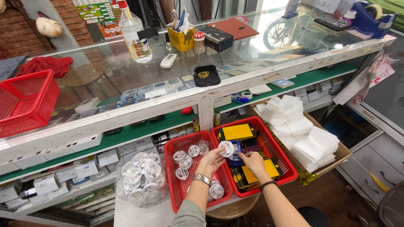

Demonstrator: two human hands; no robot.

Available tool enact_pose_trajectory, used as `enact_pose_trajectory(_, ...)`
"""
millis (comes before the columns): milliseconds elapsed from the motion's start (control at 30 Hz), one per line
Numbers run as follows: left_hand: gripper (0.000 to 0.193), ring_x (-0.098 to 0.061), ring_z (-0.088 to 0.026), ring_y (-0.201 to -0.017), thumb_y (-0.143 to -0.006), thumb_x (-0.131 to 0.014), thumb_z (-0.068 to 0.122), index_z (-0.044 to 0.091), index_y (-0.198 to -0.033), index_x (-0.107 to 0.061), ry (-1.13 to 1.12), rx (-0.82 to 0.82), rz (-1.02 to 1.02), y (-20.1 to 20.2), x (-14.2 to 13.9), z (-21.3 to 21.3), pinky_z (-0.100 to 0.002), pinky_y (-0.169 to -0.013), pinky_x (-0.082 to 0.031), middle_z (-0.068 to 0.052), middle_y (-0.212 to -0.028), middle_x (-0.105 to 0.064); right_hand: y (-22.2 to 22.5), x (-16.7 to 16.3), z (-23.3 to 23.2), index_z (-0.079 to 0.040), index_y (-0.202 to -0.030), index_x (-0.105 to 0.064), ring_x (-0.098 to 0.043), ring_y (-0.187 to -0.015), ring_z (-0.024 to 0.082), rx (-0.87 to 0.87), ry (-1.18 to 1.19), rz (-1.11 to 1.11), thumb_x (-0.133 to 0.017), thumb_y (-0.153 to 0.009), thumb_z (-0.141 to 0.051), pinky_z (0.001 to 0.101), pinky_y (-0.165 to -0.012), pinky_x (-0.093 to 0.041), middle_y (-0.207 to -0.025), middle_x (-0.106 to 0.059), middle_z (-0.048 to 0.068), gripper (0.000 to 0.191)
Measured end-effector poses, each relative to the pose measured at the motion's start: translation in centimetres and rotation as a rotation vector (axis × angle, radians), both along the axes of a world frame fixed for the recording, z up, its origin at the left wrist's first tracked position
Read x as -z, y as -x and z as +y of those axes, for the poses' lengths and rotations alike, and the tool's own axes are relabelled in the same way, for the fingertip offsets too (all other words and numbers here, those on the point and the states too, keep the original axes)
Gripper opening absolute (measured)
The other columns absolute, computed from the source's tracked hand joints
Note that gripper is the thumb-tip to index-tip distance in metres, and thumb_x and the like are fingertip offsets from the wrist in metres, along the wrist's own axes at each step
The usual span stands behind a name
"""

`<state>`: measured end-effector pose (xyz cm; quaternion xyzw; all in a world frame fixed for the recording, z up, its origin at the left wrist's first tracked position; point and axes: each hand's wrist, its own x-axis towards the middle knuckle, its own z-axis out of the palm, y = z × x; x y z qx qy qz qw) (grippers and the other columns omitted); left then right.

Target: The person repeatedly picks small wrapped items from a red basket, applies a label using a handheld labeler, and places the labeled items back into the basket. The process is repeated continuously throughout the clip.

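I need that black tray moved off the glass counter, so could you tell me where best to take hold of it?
Grip the black tray by its raised rim on the near edge, reaching in from the front. It lies flat and shallow, and nothing crowds that side.

Left wrist (202,179) wears a metal watch and grey-green sleeve; right wrist (267,183), a dark beaded bracelet.

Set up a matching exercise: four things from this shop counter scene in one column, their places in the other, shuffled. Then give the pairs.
Things:
1. coiled white cable
2. clear bottle
3. stacks of white cloths
4. black tray

Places:
A. in the cardboard box
B. at the front edge of the glass counter
C. held by the left hand between the red baskets
D. at the back of the glass counter

Pairs: 1-C, 2-D, 3-A, 4-B
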<state>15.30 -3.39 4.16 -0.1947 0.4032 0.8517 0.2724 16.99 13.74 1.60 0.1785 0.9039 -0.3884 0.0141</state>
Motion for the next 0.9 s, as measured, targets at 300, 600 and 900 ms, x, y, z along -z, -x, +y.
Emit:
enact_pose_trajectory(300, 0.048, -0.052, -0.03, -0.132, -0.084, -0.079, 0.022, 0.008, -0.126, -0.062, -0.054, 0.071, -0.093, 2.7, -0.4, 2.3, -0.056, -0.124, -0.017, -0.01, -0.124, -0.069, 2.7, -0.7, -1.3, 0.001, -0.097, -0.077, -0.073, -0.081, 0.029, 0.052, 0.146, -0.111, -0.072, -0.089, -0.041, 0.0398, -0.075, -0.055, -0.087, -0.077, 0.017, 0.043)
enact_pose_trajectory(600, 0.056, -0.045, -0.037, -0.139, -0.08, -0.081, 0.018, 0.007, -0.131, -0.058, -0.09, 0.028, -0.086, 4.8, 0.8, 2.4, -0.066, -0.123, -0.009, -0.016, -0.133, -0.062, 3.4, 1.2, 0.0, 0.0, -0.096, -0.073, -0.069, -0.096, 0.028, -0.024, 0.406, -0.226, -0.063, -0.098, -0.033, 0.0369, -0.078, -0.056, -0.102, -0.073, 0.016, 0.035)
enact_pose_trajectory(900, 0.069, -0.037, -0.041, -0.144, -0.08, -0.083, 0.015, -0.003, -0.139, -0.052, -0.099, -0.003, -0.102, 5.0, 1.0, 2.2, -0.066, -0.123, -0.008, -0.025, -0.141, -0.055, 0.0, 3.0, -1.7, -0.01, -0.086, -0.079, -0.054, -0.12, 0.031, -0.006, -0.201, 0.067, -0.076, -0.084, -0.041, 0.0468, -0.102, -0.044, -0.126, -0.061, 0.01, 0.031)
